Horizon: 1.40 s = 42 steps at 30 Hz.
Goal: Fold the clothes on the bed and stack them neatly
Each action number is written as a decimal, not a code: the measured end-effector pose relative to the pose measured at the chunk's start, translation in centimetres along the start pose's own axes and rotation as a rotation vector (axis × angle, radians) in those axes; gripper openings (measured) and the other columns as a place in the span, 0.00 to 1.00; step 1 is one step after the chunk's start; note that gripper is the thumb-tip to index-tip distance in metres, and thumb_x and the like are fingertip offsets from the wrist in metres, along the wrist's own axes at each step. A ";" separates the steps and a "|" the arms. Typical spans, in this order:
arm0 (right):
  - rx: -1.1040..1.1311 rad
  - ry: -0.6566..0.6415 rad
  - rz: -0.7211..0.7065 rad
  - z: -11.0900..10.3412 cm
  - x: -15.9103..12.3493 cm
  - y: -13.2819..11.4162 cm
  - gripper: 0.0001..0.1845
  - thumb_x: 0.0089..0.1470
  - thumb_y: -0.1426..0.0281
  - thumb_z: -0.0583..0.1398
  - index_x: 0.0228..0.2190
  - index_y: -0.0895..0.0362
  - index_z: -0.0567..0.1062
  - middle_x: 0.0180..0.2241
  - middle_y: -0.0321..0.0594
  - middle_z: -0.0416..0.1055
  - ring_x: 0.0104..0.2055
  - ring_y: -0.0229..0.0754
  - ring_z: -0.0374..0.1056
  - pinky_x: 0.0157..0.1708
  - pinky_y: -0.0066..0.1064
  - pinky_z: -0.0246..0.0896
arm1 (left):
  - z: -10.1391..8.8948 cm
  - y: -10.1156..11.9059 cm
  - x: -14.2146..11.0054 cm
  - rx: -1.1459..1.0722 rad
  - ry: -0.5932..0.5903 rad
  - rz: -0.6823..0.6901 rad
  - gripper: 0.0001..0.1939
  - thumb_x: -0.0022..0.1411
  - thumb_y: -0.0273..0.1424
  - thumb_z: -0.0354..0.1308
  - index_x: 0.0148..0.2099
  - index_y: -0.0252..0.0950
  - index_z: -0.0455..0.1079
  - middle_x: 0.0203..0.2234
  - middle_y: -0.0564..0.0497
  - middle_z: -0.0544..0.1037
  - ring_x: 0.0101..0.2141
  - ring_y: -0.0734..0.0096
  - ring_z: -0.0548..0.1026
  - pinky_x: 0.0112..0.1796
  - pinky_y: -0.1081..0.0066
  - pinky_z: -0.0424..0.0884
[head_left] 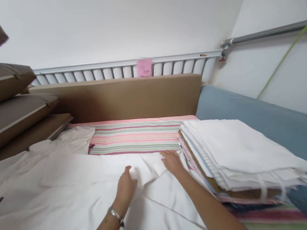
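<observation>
The right hand [173,161] lies spread on the white sheet [67,186], likely to steady its far edge. Whether the left hand [126,185] grips it, I cannot tell.

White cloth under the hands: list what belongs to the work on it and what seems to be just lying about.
In use:
- white cloth
- left hand, grip unclear
- right hand, at the cloth's far edge

Seemingly just lying about:
- folded cloth stack, right
- cushions, left
- striped bedspread
</observation>
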State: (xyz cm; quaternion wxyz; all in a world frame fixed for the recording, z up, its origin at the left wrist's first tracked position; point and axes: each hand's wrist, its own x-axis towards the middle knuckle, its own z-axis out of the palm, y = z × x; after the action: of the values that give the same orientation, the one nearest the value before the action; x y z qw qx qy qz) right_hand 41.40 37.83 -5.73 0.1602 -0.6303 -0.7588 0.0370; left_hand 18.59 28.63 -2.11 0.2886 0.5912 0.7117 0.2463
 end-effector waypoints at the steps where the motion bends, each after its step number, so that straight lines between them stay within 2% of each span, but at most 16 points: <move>1: 0.007 0.004 -0.019 0.1 0.0 0.2 0.18 0.51 0.75 0.54 0.42 0.55 0.75 0.45 0.44 0.73 0.50 0.46 0.64 0.55 0.42 0.45 | 0.2 -0.1 -0.4 -0.028 0.036 0.068 0.27 0.54 0.23 0.47 0.58 0.31 0.57 0.42 0.38 0.74 0.44 0.62 0.72 0.46 0.65 0.64; 4: 0.012 0.079 -0.097 0.9 0.0 1.3 0.15 0.51 0.74 0.52 0.36 0.55 0.77 0.39 0.45 0.75 0.44 0.47 0.67 0.49 0.41 0.52 | 0.2 -0.2 -1.2 -0.020 0.123 0.222 0.26 0.55 0.18 0.41 0.56 0.33 0.62 0.46 0.40 0.72 0.48 0.65 0.69 0.50 0.67 0.62; 6: -0.005 0.205 -0.105 2.2 0.4 2.1 0.15 0.51 0.73 0.52 0.34 0.55 0.77 0.36 0.46 0.76 0.40 0.49 0.68 0.45 0.43 0.55 | 0.2 -0.2 -1.2 0.077 0.117 0.202 0.27 0.55 0.17 0.39 0.54 0.33 0.64 0.43 0.39 0.72 0.45 0.63 0.70 0.48 0.66 0.63; 8: -0.019 0.331 -0.130 3.6 0.7 2.1 0.16 0.50 0.71 0.51 0.36 0.54 0.77 0.36 0.48 0.75 0.41 0.52 0.68 0.46 0.46 0.55 | 0.2 -0.4 -1.1 0.160 0.088 0.142 0.26 0.53 0.17 0.41 0.53 0.33 0.66 0.41 0.39 0.72 0.43 0.61 0.70 0.46 0.63 0.64; 11: 0.000 0.413 -0.260 5.2 -0.3 -0.8 0.20 0.53 0.64 0.49 0.42 0.55 0.75 0.45 0.49 0.73 0.51 0.54 0.63 0.51 0.49 0.53 | -0.4 -1.5 -1.5 0.160 0.100 0.155 0.23 0.53 0.20 0.48 0.52 0.36 0.67 0.43 0.40 0.71 0.44 0.58 0.68 0.47 0.59 0.64; 13: 0.025 0.357 -0.376 6.2 -2.0 -3.8 0.23 0.55 0.59 0.48 0.47 0.53 0.72 0.52 0.45 0.68 0.57 0.52 0.59 0.53 0.47 0.54 | -1.6 -3.2 -2.0 0.103 0.170 0.207 0.21 0.55 0.23 0.50 0.52 0.37 0.67 0.46 0.42 0.71 0.46 0.59 0.67 0.49 0.60 0.63; 16: 0.032 0.235 -0.467 7.8 -4.6 -7.3 0.24 0.56 0.57 0.48 0.52 0.47 0.68 0.57 0.39 0.62 0.59 0.50 0.57 0.53 0.49 0.55 | -5.2 -8.2 -2.9 0.100 0.331 0.202 0.18 0.58 0.25 0.49 0.51 0.35 0.67 0.49 0.43 0.70 0.49 0.63 0.66 0.52 0.61 0.61; 19: 0.026 0.142 -0.447 8.5 -5.7 -8.1 0.24 0.56 0.58 0.48 0.54 0.45 0.66 0.58 0.39 0.61 0.59 0.51 0.56 0.54 0.52 0.53 | -10.6 -15.3 -3.8 0.275 0.471 0.107 0.17 0.59 0.23 0.47 0.50 0.34 0.68 0.49 0.43 0.71 0.50 0.63 0.66 0.53 0.60 0.61; 22: 0.053 0.007 -0.408 7.8 -5.3 -7.7 0.25 0.57 0.57 0.48 0.54 0.47 0.67 0.59 0.39 0.59 0.60 0.51 0.55 0.55 0.52 0.53 | -16.3 -21.8 -5.1 0.524 0.489 0.022 0.22 0.58 0.18 0.43 0.50 0.35 0.69 0.50 0.44 0.71 0.52 0.62 0.65 0.53 0.59 0.60; 25: 0.112 -0.072 -0.329 5.9 -4.6 -9.3 0.25 0.58 0.56 0.46 0.50 0.50 0.71 0.55 0.41 0.64 0.59 0.50 0.57 0.56 0.50 0.55 | -20.7 -25.9 -6.0 0.718 0.436 -0.036 0.28 0.56 0.14 0.39 0.52 0.39 0.68 0.53 0.46 0.68 0.56 0.59 0.60 0.54 0.55 0.56; 28: 0.189 -0.053 -0.336 4.0 -4.3 -14.2 0.25 0.59 0.58 0.45 0.47 0.52 0.73 0.53 0.42 0.67 0.57 0.48 0.61 0.56 0.48 0.55 | -23.6 -27.4 -6.1 0.805 0.366 -0.047 0.26 0.57 0.15 0.39 0.48 0.40 0.70 0.45 0.46 0.74 0.50 0.59 0.66 0.54 0.52 0.52; 30: 0.228 -0.055 -0.395 3.3 -4.0 -18.7 0.23 0.59 0.60 0.46 0.47 0.53 0.73 0.53 0.42 0.67 0.56 0.48 0.61 0.56 0.46 0.55 | -24.7 -27.3 -5.7 0.815 0.355 -0.038 0.22 0.59 0.18 0.40 0.43 0.39 0.72 0.38 0.47 0.75 0.45 0.59 0.68 0.53 0.50 0.50; 32: 0.249 -0.087 -0.455 3.3 -3.6 -23.6 0.21 0.59 0.62 0.48 0.47 0.54 0.73 0.53 0.42 0.67 0.56 0.47 0.61 0.56 0.44 0.55 | -25.3 -26.8 -5.2 0.802 0.372 -0.024 0.20 0.60 0.20 0.40 0.40 0.39 0.72 0.37 0.47 0.75 0.44 0.58 0.68 0.53 0.49 0.48; 37: 0.252 -0.128 -0.575 5.5 -1.9 -35.0 0.17 0.57 0.71 0.51 0.47 0.56 0.71 0.47 0.44 0.70 0.49 0.46 0.64 0.50 0.39 0.58 | -24.7 -25.2 -3.6 0.710 0.465 -0.084 0.18 0.60 0.21 0.42 0.38 0.39 0.72 0.36 0.48 0.74 0.44 0.57 0.67 0.52 0.49 0.48; 40: 0.167 -0.096 -0.593 7.7 -0.8 -40.6 0.15 0.54 0.69 0.55 0.44 0.57 0.71 0.42 0.45 0.71 0.44 0.49 0.65 0.43 0.40 0.60 | -23.4 -25.8 -2.6 0.643 0.547 -0.148 0.18 0.61 0.22 0.41 0.40 0.40 0.72 0.35 0.49 0.74 0.42 0.59 0.68 0.50 0.50 0.50; 42: 0.095 -0.075 -0.604 9.2 -0.1 -43.5 0.15 0.51 0.67 0.58 0.41 0.59 0.71 0.40 0.47 0.70 0.42 0.51 0.65 0.40 0.41 0.60 | -22.8 -26.5 -2.0 0.610 0.573 -0.173 0.18 0.61 0.22 0.41 0.40 0.40 0.72 0.34 0.48 0.74 0.41 0.60 0.68 0.49 0.51 0.51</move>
State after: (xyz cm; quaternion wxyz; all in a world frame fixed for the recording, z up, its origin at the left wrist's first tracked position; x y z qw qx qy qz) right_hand -2.34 30.23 -3.26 0.1653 -0.3663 -0.9145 0.0463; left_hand -15.71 21.64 -3.96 -0.0894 0.4953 0.8503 0.1537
